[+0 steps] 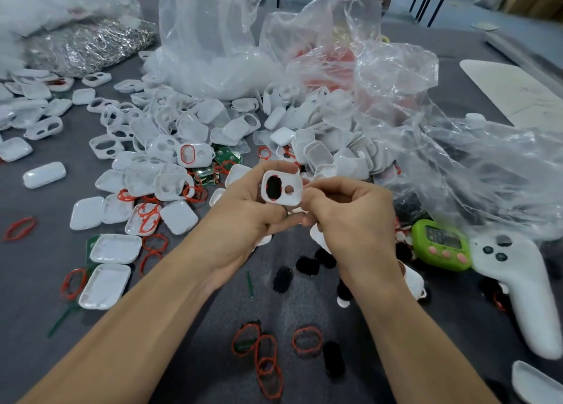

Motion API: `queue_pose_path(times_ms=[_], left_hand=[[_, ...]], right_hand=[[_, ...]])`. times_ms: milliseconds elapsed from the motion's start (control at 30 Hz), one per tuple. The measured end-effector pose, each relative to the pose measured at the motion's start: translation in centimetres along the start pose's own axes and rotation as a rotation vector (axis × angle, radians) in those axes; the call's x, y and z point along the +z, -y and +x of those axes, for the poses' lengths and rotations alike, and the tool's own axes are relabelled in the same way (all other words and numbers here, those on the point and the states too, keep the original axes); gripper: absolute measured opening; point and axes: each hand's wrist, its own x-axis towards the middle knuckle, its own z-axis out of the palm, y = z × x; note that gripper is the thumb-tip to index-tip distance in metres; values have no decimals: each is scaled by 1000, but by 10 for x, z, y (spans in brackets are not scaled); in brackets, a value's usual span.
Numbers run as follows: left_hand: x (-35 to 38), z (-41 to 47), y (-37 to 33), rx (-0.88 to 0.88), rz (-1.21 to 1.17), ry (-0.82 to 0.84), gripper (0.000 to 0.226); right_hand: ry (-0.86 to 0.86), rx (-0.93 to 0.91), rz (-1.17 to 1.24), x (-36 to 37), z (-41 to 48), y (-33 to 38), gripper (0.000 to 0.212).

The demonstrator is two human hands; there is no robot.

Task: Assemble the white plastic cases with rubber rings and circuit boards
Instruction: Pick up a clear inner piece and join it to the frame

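Left hand (243,211) and right hand (353,223) meet above the middle of the grey table (33,269), both clamped on one white case (282,187). The left hand's fingers curl round the case from its left side and from below, with the thumb along the top edge; the right hand pinches its right edge between thumb and curled fingertips. The case is held off the table, its face turned up toward the person. Its large oval opening shows black with a thin trace of red at the rim, and the small round hole beside it is see-through. Behind the hands lies a heap of white cases (182,123), spilling from crumpled clear bags (335,53). One of them, just beyond the left hand, carries a red ring (187,154) in its oval opening. Green boards (228,156) poke out of the heap next to it. More loose red rings (268,361) lie on the table between the forearms, and black oval pads (283,278) are scattered under and beside the right wrist. To the right sit a green timer (440,245) and, touching it, a white controller (524,284). Far left at the back, a bag of metal rings (88,47) rests on the table.
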Motion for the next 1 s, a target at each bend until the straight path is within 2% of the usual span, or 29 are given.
queue_pose_path(times_ms=[100, 233, 533, 1000], left_hand=[[2, -1, 4, 25, 98, 5, 55], [3, -4, 6, 25, 96, 25, 48], [8, -6, 5, 72, 122, -18, 53], [14, -7, 15, 122, 154, -51, 58]], right_hand=[[-51, -45, -80, -1, 0, -2, 9], [-69, -90, -136, -2, -2, -1, 12], [-54, -122, -205, 0, -4, 0, 9], [-216, -240, -398, 7, -11, 2, 16]])
